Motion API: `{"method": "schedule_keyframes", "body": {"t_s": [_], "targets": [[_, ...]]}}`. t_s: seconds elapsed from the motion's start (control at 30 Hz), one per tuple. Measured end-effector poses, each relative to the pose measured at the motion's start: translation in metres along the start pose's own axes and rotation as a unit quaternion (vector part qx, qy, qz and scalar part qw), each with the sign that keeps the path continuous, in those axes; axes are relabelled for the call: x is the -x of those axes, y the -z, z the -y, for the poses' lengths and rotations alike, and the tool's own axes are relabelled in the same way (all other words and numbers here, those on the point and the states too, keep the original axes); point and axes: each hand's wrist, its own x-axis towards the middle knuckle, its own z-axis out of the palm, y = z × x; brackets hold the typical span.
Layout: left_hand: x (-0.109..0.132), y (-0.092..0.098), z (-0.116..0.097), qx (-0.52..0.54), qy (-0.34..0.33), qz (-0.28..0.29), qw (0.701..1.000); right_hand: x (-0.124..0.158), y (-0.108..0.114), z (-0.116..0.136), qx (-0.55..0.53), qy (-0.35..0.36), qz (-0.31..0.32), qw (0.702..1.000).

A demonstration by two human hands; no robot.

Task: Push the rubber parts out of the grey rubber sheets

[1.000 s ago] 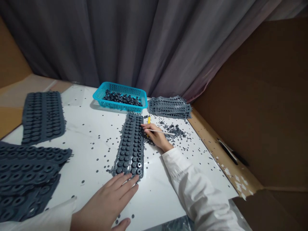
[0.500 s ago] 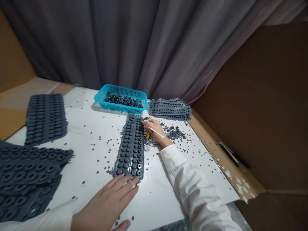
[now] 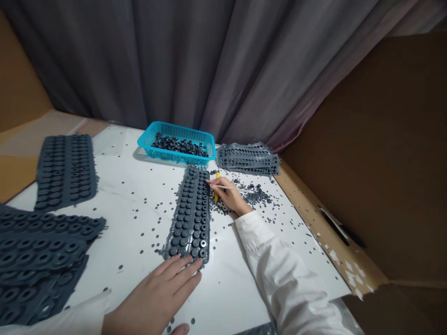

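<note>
A dark grey molded rubber sheet (image 3: pixel 188 214), covered in rows of round raised pieces, lies lengthwise before me on the white tabletop. My left hand (image 3: pixel 160 288) rests flat with fingers stretched out, its fingertips on the sheet's near edge. At the far right edge of the sheet, my right hand (image 3: pixel 226 193) pinches a thin white stick (image 3: pixel 233 188), its tip at the right-hand row. Just under that hand lies a yellow tool (image 3: pixel 217 186), partly hidden. Small dark discs (image 3: pixel 258 194) are heaped and scattered beside the right wrist.
A blue basket (image 3: pixel 150 151) with small dark pieces stands at the back. Right of it lie perforated grey sheets (image 3: pixel 247 158). More molded sheets (image 3: pixel 66 172) sit at left, including a near stack (image 3: pixel 38 251). A black pen-like tool (image 3: pixel 335 225) lies on cardboard at right.
My right hand has tilted the white stick, swinging its rear end away from me and to the right. The left hand stays on the sheet.
</note>
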Motion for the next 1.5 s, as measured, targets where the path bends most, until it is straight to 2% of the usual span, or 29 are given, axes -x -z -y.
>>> {"method": "schedule_keyframes", "body": {"t_s": [0.1, 0.23, 0.4, 0.5, 0.63, 0.87, 1.07, 1.23, 1.37, 1.5], "targets": [[-0.001, 0.002, 0.0, 0.004, -0.001, 0.01, 1.0, 0.0, 0.001, 0.0, -0.003, 0.007, 0.003, 1.0], [-0.001, 0.001, 0.0, 0.016, -0.004, -0.009, 1.0, 0.0, 0.0, -0.002, 0.023, 0.02, 0.006, 1.0], [0.0, -0.003, 0.002, -0.001, -0.011, -0.017, 1.0, -0.01, 0.0, -0.009, 0.146, 0.035, 0.038, 0.988], [0.0, -0.004, 0.003, -0.003, -0.009, -0.012, 1.0, -0.016, 0.004, -0.014, 0.191, 0.015, 0.012, 0.981], [-0.002, -0.003, 0.003, 0.001, 0.0, 0.006, 1.0, -0.014, 0.006, -0.014, 0.184, 0.003, -0.02, 0.983], [-0.001, -0.01, 0.01, -0.024, -0.015, 0.025, 0.999, -0.008, -0.001, -0.01, 0.025, 0.01, -0.005, 1.0], [0.002, -0.031, 0.02, -0.04, -0.046, -0.012, 0.998, -0.013, -0.001, -0.014, 0.065, 0.022, 0.009, 0.998], [0.002, -0.036, 0.023, -0.071, -0.067, -0.033, 0.995, -0.016, 0.0, -0.016, 0.115, 0.006, 0.012, 0.993], [0.002, -0.039, 0.027, -0.092, -0.085, -0.046, 0.991, -0.019, 0.004, -0.022, 0.158, -0.02, -0.033, 0.987], [0.0, -0.048, 0.032, -0.117, -0.093, -0.071, 0.986, -0.02, 0.007, -0.024, 0.157, -0.029, -0.081, 0.984]]}}
